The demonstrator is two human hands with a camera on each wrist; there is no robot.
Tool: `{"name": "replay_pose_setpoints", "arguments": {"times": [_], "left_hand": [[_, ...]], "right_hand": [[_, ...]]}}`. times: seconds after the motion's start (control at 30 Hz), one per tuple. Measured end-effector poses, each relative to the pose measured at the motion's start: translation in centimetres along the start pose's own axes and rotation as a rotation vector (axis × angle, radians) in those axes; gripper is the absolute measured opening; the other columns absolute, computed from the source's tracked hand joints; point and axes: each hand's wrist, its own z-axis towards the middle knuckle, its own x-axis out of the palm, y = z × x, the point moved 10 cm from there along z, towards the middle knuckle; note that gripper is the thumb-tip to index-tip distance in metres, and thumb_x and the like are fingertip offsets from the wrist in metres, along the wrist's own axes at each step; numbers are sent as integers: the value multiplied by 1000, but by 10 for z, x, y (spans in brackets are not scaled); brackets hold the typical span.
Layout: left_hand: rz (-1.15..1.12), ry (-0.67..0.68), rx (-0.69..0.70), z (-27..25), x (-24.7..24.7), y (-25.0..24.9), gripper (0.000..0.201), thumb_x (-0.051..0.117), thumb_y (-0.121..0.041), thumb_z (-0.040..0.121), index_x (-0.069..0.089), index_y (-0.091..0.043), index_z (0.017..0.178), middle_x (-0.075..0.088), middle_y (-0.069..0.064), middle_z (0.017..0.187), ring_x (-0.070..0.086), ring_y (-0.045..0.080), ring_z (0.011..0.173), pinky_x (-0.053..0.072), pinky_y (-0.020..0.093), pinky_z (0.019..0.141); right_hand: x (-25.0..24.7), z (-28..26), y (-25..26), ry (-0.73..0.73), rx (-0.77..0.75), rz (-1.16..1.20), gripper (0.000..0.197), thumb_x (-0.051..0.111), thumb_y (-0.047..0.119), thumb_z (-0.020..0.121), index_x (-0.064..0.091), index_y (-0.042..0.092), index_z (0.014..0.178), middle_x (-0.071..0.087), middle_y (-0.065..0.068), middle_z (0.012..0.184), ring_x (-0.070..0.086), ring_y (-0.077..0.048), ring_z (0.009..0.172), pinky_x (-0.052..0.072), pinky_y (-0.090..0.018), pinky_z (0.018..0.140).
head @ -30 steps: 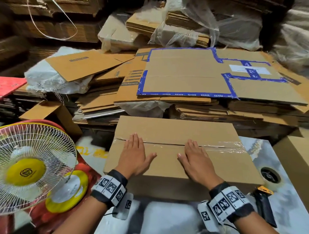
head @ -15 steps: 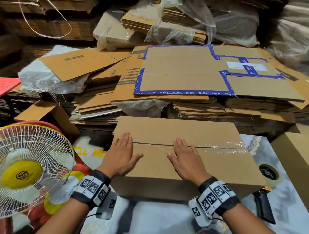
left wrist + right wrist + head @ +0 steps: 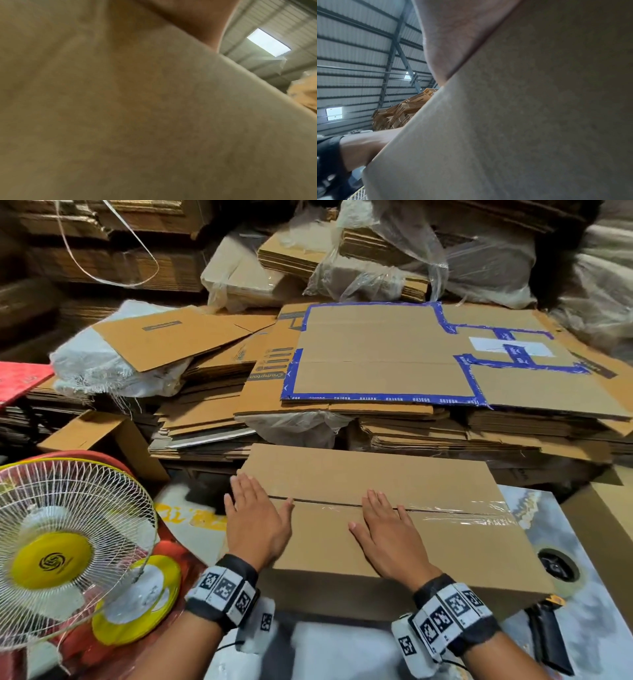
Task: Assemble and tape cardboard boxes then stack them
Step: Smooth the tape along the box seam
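Both palms flat, left hand [image 3: 255,522] and right hand [image 3: 385,534] pressing the box [image 3: 428,484] mid-frame; clear tape [image 3: 455,513] could wrinkle, leaving the seam [image 3: 325,503] loose.

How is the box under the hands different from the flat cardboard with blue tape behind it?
The box is folded into shape; the blue-taped cardboard lies flat on a stack. The box's seam has clear tape; the sheet's edges have blue. Both hands press the box; nothing touches the sheet. Both are brown cardboard.

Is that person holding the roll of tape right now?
No. Both the left hand and right hand lie flat on the cardboard box, while the tape roll sits beside it.
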Motion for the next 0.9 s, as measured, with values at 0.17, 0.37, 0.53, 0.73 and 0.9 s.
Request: {"name": "replay_pose_setpoints", "arguments": {"times": [0.17,0.37,0.53,0.73,0.9], "left_hand": [[-158,26,-187,20,-9,14,91,37,-57,102,9,12,154,36,30,152,42,41,137,38,45,108],[-518,236,-159,52,10,56,63,52,-55,100,64,5,114,68,21,116,64,39,108,48,39,87],[-1018,454,-249,38,27,56,54,49,-45,105,72,4,103,76,18,96,71,25,74,58,27,64],[-734,234,-107,44,14,57,57,40,-45,107,62,3,127,67,21,125,63,35,115,47,36,95],[-307,56,150,47,-4,32,51,37,-25,108,26,0,151,28,25,159,28,41,147,28,48,116]], "right_hand": [[0,0,0,0,-1,12,71,10,59,103,4,20,162,-6,5,169,-8,-10,155,-6,-35,123],[2,3,-1,7,4,4,72,11,60,104,5,19,162,-5,4,169,-8,-11,155,-5,-38,125],[2,3,0,2,0,-1,73,11,60,104,7,17,162,-3,2,169,-6,-13,156,-2,-40,126],[-1,1,3,-17,-8,-3,73,13,59,104,9,15,162,0,0,170,-3,-15,156,1,-41,126],[2,3,2,-15,-5,-8,73,12,59,104,10,15,162,1,0,170,-2,-15,156,2,-42,126]]}}
